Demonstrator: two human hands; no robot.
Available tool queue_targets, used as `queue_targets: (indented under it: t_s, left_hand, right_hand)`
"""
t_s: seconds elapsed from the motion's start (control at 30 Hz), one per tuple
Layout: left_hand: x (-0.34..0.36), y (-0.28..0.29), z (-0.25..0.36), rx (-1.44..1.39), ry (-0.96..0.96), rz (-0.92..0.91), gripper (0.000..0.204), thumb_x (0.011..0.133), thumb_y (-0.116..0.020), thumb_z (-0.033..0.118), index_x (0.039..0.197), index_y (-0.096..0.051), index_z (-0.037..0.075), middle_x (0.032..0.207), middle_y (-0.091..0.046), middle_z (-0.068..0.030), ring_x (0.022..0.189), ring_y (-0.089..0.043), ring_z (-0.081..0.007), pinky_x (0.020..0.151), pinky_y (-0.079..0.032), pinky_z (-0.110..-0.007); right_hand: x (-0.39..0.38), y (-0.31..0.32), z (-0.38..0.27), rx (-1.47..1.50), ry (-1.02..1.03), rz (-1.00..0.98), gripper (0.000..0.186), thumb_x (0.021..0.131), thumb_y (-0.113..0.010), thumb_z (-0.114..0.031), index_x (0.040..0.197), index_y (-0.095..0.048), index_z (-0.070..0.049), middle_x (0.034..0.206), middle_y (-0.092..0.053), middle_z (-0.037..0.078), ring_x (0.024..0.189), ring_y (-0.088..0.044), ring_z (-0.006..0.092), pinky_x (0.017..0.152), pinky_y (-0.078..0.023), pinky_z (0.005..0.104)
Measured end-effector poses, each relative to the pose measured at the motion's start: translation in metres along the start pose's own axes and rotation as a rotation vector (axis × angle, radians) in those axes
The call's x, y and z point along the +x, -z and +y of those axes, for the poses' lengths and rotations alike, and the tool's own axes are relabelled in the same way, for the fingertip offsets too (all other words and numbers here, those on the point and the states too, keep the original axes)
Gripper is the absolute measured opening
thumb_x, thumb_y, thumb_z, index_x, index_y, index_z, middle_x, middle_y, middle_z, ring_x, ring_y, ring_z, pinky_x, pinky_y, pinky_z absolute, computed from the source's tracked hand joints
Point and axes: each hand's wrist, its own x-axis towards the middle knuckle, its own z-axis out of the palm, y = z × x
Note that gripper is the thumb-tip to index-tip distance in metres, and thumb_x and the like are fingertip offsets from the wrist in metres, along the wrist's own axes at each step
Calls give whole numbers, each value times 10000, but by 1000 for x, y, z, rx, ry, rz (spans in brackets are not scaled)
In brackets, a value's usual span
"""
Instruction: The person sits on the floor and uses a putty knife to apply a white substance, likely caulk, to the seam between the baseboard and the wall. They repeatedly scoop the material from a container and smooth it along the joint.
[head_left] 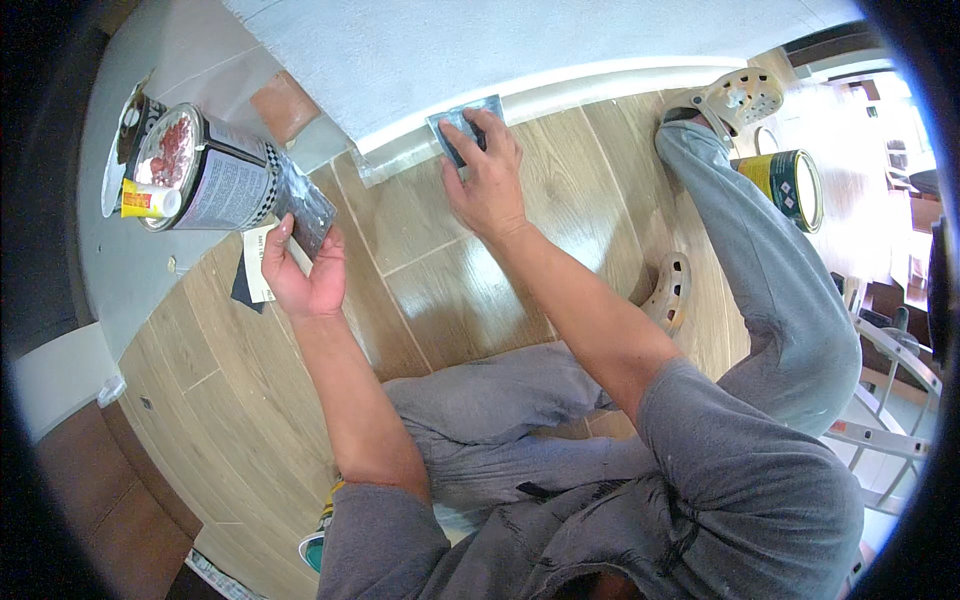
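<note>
Fingers [494, 130] of the right hand [490, 195], toward 12 o'clock, are bent and set slightly apart over a small dark blade [453, 149], which is held by the foot of the pale wall [550, 45]. By the left hand [305, 278], near 9 o'clock, a wide grey blade [308, 205] smeared with white is pinched between thumb and fingers.

Beside that blade, at 10 o'clock, a large pale can [228, 180] is seen; whether they touch cannot be told. On its red-stained top a yellow-and-white tube [150, 200] is laid. Behind the can, a black-and-white object [150, 108] is mostly hidden. A reddish tile piece [284, 105] is placed toward 11 o'clock, and a pale card [258, 268] is partly covered by the left hand. Between 2 and 3 o'clock, a green-and-yellow can [785, 185] is partly blocked by a grey trouser leg [725, 190]; another can [314, 550], at 7 o'clock, is largely hidden by a sleeve [375, 540].

Counted in all: two blades, three cans, one tube, one tile piece, one card and two beige clogs [745, 100].
</note>
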Motion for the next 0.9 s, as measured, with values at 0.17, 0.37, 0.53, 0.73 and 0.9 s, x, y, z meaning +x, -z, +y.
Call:
queue_targets:
  t_s: [0.17,0.37,0.53,0.73,0.9]
  left_hand:
    - [2,-1,0,-22,3,18,150,919,-630,76,1061,-593,45,962,-650,-83,750,-492,-202,641,-409,-345]
    - [3,5,0,33,-22,43,170,911,-638,65,1075,-591,65,996,-667,-74,812,-554,-205,642,-421,-358]
    - [8,15,1,24,25,-80,236,897,-644,40,1123,-618,102,1062,-723,-38,920,-679,-196,635,-446,-372]
    - [11,22,3,13,38,-113,227,896,-653,43,1110,-621,112,1045,-718,-36,908,-679,-198,629,-446,-374]
    - [12,18,0,76,19,-69,226,890,-665,42,1098,-619,116,1043,-710,-29,903,-671,-198,630,-449,-373]
  right_hand:
    - [12,5,12,-72,65,6,457,848,-730,-114,1304,-696,-128,1400,-555,160,1371,-480,385,1147,-352,529]
    - [5,22,14,-58,15,-2,451,832,-730,-118,1283,-717,-116,1412,-562,175,1389,-474,393,1169,-356,532]
    - [16,20,18,-27,25,2,471,824,-733,-104,1295,-712,-116,1424,-551,196,1422,-459,391,1176,-342,555]
    - [11,39,29,-58,-19,-16,443,854,-738,-108,1296,-712,-94,1438,-544,210,1419,-463,415,1181,-376,526]
    - [24,40,44,-29,-20,30,465,805,-742,-90,1269,-720,-62,1431,-556,230,1416,-459,426,1175,-364,525]
